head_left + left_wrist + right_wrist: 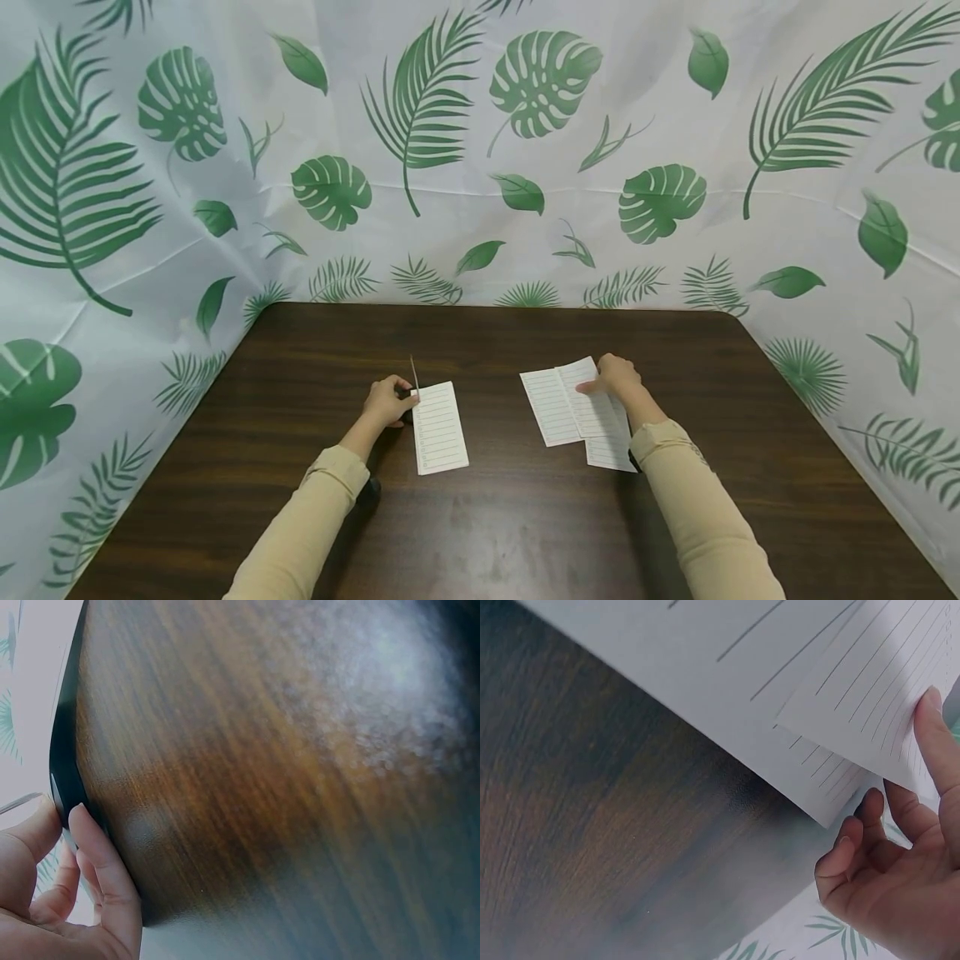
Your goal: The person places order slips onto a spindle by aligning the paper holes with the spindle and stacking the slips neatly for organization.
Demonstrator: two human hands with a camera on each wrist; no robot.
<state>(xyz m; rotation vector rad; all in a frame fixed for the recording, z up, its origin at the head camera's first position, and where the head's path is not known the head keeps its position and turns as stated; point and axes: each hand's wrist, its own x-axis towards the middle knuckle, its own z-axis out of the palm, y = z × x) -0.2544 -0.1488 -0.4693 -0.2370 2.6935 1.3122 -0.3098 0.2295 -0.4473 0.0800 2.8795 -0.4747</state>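
At the left, my left hand (386, 402) pinches a black binder clip (66, 750) between thumb and fingers. A thin wire handle (21, 802) stands out from the clip by the thumb. Right beside these fingertips lies a white lined sheet (441, 429), upright on the table with its left edge by the clip. On the other side, my right hand (619, 379) grips the right edge of a lined sheet (870, 697), thumb on top and fingers below. That sheet overlaps another lined sheet (551, 408) on its left and a lower one (611, 452) beneath.
The dark wood-grain table (495, 525) carries all the sheets. A white curtain (450, 242) with green leaf prints hangs behind the table's far edge and along both sides. A dark wrist camera (369, 492) shows under the left sleeve.
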